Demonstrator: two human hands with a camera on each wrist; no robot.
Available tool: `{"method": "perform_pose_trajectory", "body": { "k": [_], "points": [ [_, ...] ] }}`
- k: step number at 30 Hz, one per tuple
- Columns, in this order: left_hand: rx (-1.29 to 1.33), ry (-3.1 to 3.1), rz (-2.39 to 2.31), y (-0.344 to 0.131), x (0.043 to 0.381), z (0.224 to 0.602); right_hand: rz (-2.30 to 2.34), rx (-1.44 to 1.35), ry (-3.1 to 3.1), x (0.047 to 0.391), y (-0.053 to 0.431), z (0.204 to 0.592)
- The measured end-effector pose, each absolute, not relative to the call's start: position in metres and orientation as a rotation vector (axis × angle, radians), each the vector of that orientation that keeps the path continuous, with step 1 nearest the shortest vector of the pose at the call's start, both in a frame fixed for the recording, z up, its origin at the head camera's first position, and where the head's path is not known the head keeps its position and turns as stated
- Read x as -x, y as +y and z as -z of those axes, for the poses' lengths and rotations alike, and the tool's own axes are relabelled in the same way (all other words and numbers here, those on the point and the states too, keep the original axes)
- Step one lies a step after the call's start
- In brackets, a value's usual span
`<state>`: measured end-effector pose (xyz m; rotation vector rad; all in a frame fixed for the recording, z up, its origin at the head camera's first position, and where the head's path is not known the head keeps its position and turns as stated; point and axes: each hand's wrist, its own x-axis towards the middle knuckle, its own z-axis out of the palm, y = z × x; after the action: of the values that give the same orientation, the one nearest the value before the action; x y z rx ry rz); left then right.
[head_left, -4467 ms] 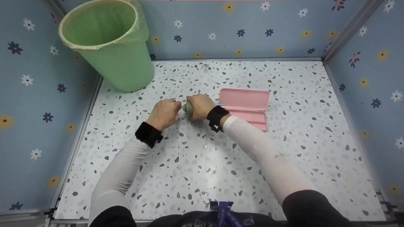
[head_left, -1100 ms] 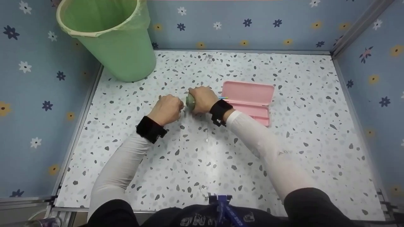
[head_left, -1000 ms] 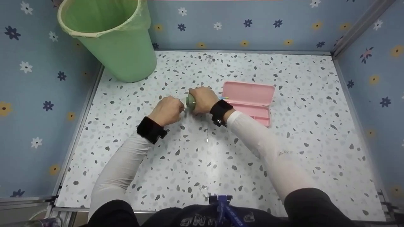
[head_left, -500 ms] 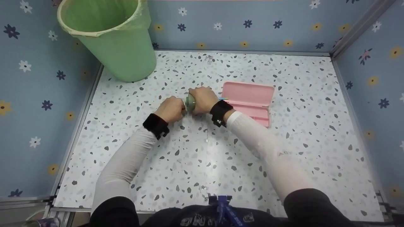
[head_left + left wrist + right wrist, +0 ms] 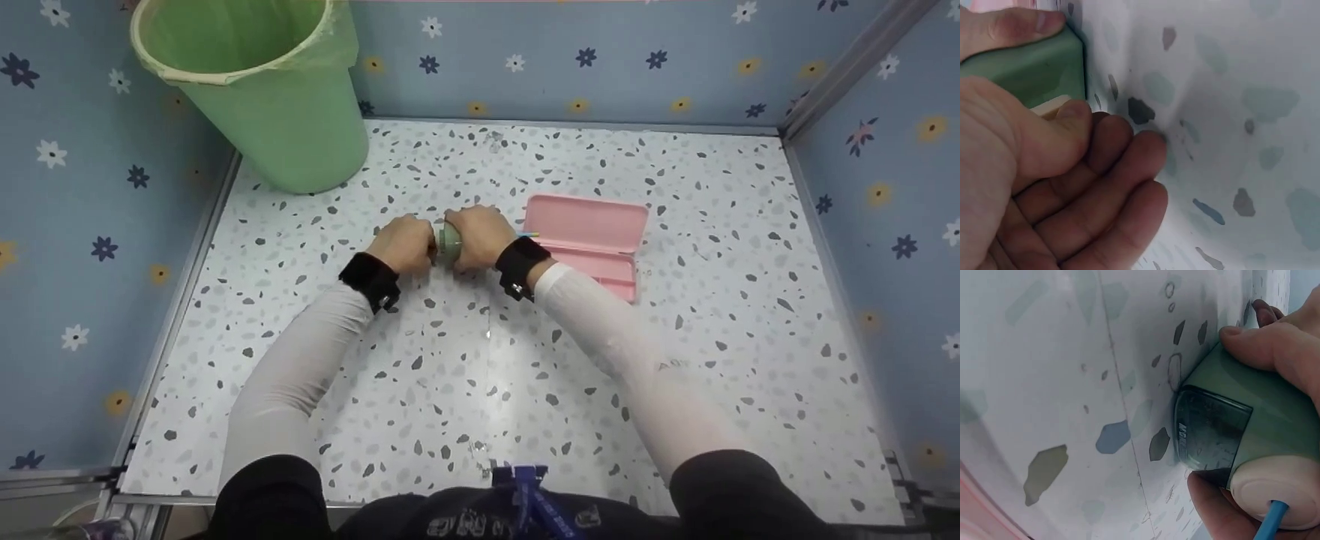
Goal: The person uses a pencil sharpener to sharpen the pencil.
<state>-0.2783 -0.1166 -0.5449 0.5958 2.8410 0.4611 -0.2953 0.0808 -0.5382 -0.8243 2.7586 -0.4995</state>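
Observation:
A green crank pencil sharpener rests on the speckled tabletop between the two hands. My right hand grips its body from the right, thumb over one side and fingers on the other. In the right wrist view, its dark see-through shavings drawer faces the camera, and a blue pencil sticks into the round cream-coloured holder. On the opposite side, my left hand pinches the cream crank handle between thumb and curled index finger. Most of the crank is hidden behind the left hand.
An open pink pencil case lies just right of the right wrist, lid tipped back. A green lined trash bin stands at the back left. Flower-patterned panels enclose the table at the back and sides.
Over the last second my left hand has shifted slightly up beside the sharpener, still at the crank. My right hand keeps its grip in place. The head view has tilted since the earliest frame.

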Motion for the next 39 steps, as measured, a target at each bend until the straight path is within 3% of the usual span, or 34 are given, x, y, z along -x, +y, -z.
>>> {"method": "perform_pose_trajectory", "body": {
  "k": [17, 39],
  "points": [
    [-0.603, 2.978, -0.629, -0.126, 0.299, 0.532, 0.501, 0.808, 2.751, 0.296, 0.078, 0.536],
    [-0.808, 3.069, -0.517, -0.125, 0.263, 0.507, 0.494, 0.782, 2.768, 0.293, 0.078, 0.538]
  ]
}}
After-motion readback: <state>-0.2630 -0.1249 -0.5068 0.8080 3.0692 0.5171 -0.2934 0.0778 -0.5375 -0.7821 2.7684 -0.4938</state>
